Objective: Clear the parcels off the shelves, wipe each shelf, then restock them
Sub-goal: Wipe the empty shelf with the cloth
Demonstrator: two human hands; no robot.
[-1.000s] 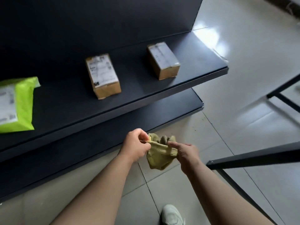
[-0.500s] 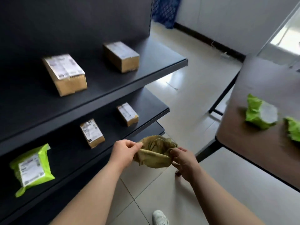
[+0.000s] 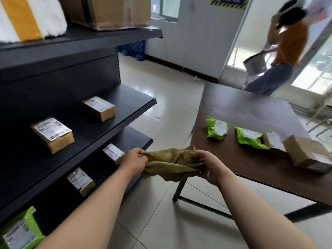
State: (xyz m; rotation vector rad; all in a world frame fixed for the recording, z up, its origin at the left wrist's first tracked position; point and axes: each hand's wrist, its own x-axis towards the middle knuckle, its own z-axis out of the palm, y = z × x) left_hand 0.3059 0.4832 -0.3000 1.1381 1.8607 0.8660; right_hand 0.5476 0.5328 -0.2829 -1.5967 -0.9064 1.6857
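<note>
Reference: I am measuring every position from the shelf unit (image 3: 125, 101).
Left grip (image 3: 133, 159): I am seeing it pinching one edge of the cloth (image 3: 172, 162), thumb against curled fingers, just in front of the shelf unit's lower shelf edge.
Right grip (image 3: 209, 166): it is pinching the opposite, bunched end of the cloth, farther out from the shelf unit than the left grip.
Cloth: it is hanging crumpled between the two grips, out in the aisle, touching no shelf of the shelf unit.
Parcels on the shelf unit: two brown boxes (image 3: 53, 134) are lying on the middle shelf, two smaller boxes (image 3: 80, 180) on the shelf below, and a green mailer (image 3: 19, 230) lower down on the left.
Parcels off the shelf unit: two green mailers (image 3: 216, 131) and two brown boxes (image 3: 309, 153) are lying on the desk (image 3: 242, 108), across the aisle from the shelf unit.
Step in hand (judgement): I am reading this as opening the cloth out for wiping.
Method (judgement): I am advising pulling the two edges apart until the bunching flattens, then folding the cloth to a flat pad that one grip can press along a shelf.
Caution (judgement): the shelves in view are carrying parcels, so these need clearing to the desk before the pad goes down.
</note>
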